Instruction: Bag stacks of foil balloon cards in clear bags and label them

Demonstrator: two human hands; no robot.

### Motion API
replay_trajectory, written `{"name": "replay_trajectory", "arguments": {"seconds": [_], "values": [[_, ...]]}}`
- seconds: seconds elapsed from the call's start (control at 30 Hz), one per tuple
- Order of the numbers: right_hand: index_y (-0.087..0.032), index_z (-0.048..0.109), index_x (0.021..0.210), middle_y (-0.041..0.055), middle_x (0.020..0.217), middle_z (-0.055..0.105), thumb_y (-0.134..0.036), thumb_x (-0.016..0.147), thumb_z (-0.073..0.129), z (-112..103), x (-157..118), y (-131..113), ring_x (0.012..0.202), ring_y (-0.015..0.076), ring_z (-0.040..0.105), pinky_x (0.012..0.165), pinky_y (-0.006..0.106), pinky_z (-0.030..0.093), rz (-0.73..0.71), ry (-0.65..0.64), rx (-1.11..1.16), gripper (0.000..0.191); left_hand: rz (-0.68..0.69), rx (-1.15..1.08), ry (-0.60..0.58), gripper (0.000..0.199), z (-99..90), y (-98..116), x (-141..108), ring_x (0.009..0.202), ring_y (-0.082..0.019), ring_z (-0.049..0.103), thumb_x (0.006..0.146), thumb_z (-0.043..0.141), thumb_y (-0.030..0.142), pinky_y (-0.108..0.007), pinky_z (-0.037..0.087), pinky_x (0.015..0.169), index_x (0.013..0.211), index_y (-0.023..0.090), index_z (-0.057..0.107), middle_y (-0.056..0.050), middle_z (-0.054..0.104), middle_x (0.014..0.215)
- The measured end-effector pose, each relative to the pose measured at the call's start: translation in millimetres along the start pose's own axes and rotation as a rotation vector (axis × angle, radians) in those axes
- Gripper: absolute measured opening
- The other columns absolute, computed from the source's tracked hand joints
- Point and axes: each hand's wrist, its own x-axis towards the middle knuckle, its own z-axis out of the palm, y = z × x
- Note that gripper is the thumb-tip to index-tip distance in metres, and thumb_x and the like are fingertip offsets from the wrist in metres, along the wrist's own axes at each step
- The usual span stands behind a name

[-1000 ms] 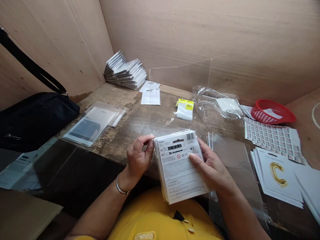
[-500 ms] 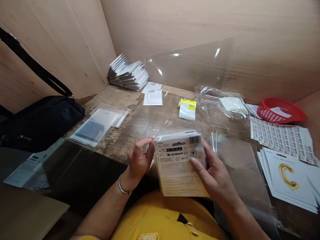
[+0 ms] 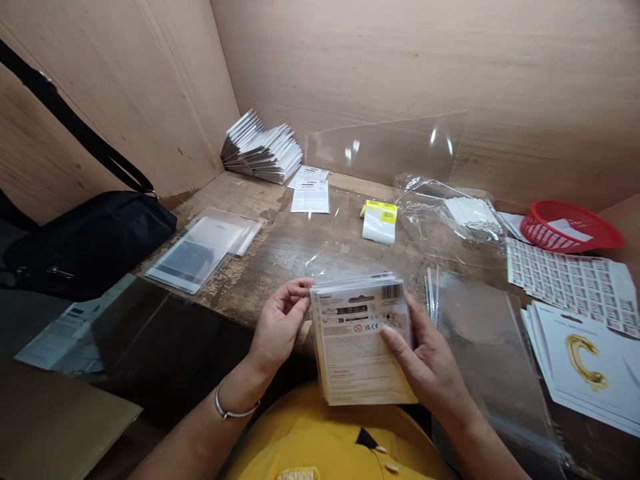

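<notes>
Upright in front of my yellow shirt is a stack of printed backing cards (image 3: 357, 373) in clear sleeves, with barcodes and hang holes along the top. My right hand (image 3: 425, 353) is closed round its right side, thumb lying across the front card. My left hand (image 3: 283, 320), a bracelet on its wrist, pinches with thumb and fingers at the stack's upper left corner. Exactly which sleeve or card edge it grips is hard to make out.
At the back stand piled packs (image 3: 265, 150) and a clear sheet (image 3: 385, 147). Yellow labels (image 3: 380, 220), a red basket (image 3: 565, 227), a sticker sheet (image 3: 570, 283) and balloon cards (image 3: 585, 360) lie about. Clear sleeves (image 3: 193, 250) and a black bag (image 3: 95, 240) are left.
The stack has sunk slightly and faces me a little more squarely. My left fingers have closed in at its corner. The clear sheet's top edge at the back appears lower.
</notes>
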Motion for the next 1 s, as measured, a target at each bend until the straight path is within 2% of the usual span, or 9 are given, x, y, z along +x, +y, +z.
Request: {"name": "replay_trajectory", "arguments": {"seconds": [0.2,0.3,0.5,0.63,0.67,0.77,0.83,0.9,1.0], "values": [[-0.029,0.033,0.149,0.0064,0.144,0.05,-0.041,0.091,0.058,-6.2,5.7,-6.1,0.13,0.0284,0.048,0.111,0.046,0.038,0.041,-0.022,0.083,0.064,-0.142,-0.105,-0.224,0.045,-1.4,2.9,15.4,0.073,-0.014,0.066,0.073,0.078,0.039,-0.026,0.054,0.073,0.11,0.019,0.063,-0.002,0.07,0.083],[-0.03,0.031,0.15,0.0061,0.145,0.048,-0.041,0.091,0.058,-7.3,4.0,-4.7,0.132,0.0282,0.046,0.109,0.044,0.041,0.044,-0.01,0.095,0.066,-0.164,-0.062,-0.282,0.036,-2.2,1.2,15.4,0.071,-0.014,0.064,0.075,0.075,0.045,-0.027,0.053,0.072,0.092,0.014,0.069,-0.004,0.07,0.079],[-0.034,0.032,0.148,0.0031,0.148,0.044,-0.04,0.091,0.059,-7.2,4.7,-1.4,0.134,0.0277,0.044,0.107,0.042,0.044,0.05,-0.05,0.1,0.064,-0.047,0.093,-0.1,0.027,4.2,-8.7,-14.5,0.064,-0.01,0.055,0.084,0.066,0.043,-0.02,0.047,0.062,0.077,0.017,0.063,0.001,0.061,0.069],[-0.033,0.033,0.148,0.0048,0.146,0.048,-0.04,0.091,0.058,-4.8,6.0,-2.6,0.131,0.0281,0.047,0.106,0.043,0.045,0.054,-0.089,0.133,0.063,0.041,-0.167,-0.071,0.026,7.2,-9.5,-20.5,0.063,-0.008,0.055,0.085,0.065,0.045,-0.019,0.047,0.06,0.086,0.021,0.054,0.004,0.057,0.075],[-0.032,0.033,0.148,0.0058,0.145,0.048,-0.04,0.091,0.058,-4.3,6.1,-3.2,0.13,0.0287,0.048,0.105,0.044,0.045,0.061,-0.091,0.137,0.063,0.042,-0.204,-0.072,0.029,7.1,-7.9,-18.4,0.065,-0.008,0.057,0.082,0.069,0.044,-0.018,0.048,0.06,0.096,0.023,0.053,0.003,0.058,0.08],[-0.03,0.034,0.148,0.0077,0.142,0.051,-0.041,0.091,0.058,-3.8,5.2,-4.5,0.124,0.0296,0.053,0.101,0.045,0.049,0.093,-0.106,0.17,0.063,-0.082,-0.219,-0.127,0.069,5.9,0.0,-9.0,0.073,-0.012,0.063,0.071,0.081,0.04,-0.022,0.053,0.065,0.128,0.025,0.045,0.0,0.062,0.092],[-0.03,0.036,0.146,0.0076,0.141,0.052,-0.041,0.091,0.058,-4.1,4.1,-4.1,0.123,0.0294,0.054,0.1,0.045,0.05,0.104,-0.114,0.178,0.061,-0.203,-0.206,-0.186,0.077,5.2,4.5,-4.0,0.079,-0.015,0.066,0.066,0.084,0.041,-0.026,0.055,0.071,0.131,0.02,0.047,-0.005,0.066,0.096],[-0.031,0.037,0.145,0.0067,0.142,0.051,-0.041,0.091,0.058,-4.0,3.0,-2.4,0.123,0.029,0.053,0.101,0.045,0.048,0.098,-0.107,0.157,0.059,-0.258,-0.157,-0.202,0.064,5.1,5.9,-1.5,0.084,-0.017,0.067,0.066,0.084,0.038,-0.028,0.055,0.077,0.12,0.016,0.058,-0.009,0.069,0.101],[-0.03,0.036,0.146,0.0065,0.145,0.048,-0.042,0.09,0.058,-2.6,0.9,1.5,0.128,0.0294,0.049,0.105,0.047,0.044,0.09,-0.091,0.107,0.061,-0.188,-0.035,-0.13,0.04,5.8,2.7,-1.6,0.085,-0.016,0.066,0.069,0.081,0.031,-0.027,0.056,0.077,0.103,0.015,0.067,-0.008,0.07,0.099]]}}
